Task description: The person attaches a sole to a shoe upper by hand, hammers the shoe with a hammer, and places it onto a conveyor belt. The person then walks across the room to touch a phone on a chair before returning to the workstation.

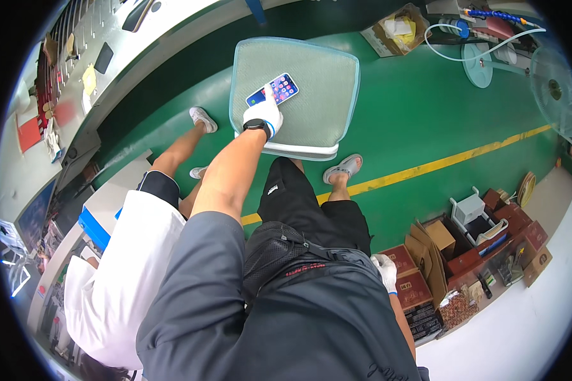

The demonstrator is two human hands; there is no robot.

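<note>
A smartphone (282, 89) with its screen lit and rows of app icons showing lies on the greenish mesh seat of a chair (318, 95). My left hand (265, 117), in a white glove with a dark watch at the wrist, reaches over the seat. One of its fingers is stretched out onto the phone's screen, and the hand grasps nothing. My right hand (386, 272), also in a white glove, hangs low beside my right hip, near some dark red boxes (413, 287). Its fingers are mostly turned away, so their pose cannot be made out.
Another person in a white shirt (124, 273) is close on my left. A long workbench (124, 54) curves along the left side. Cartons and a white-handled basket (473, 216) stand at the right. A fan (556, 89) and an open carton (397, 32) are at the far right.
</note>
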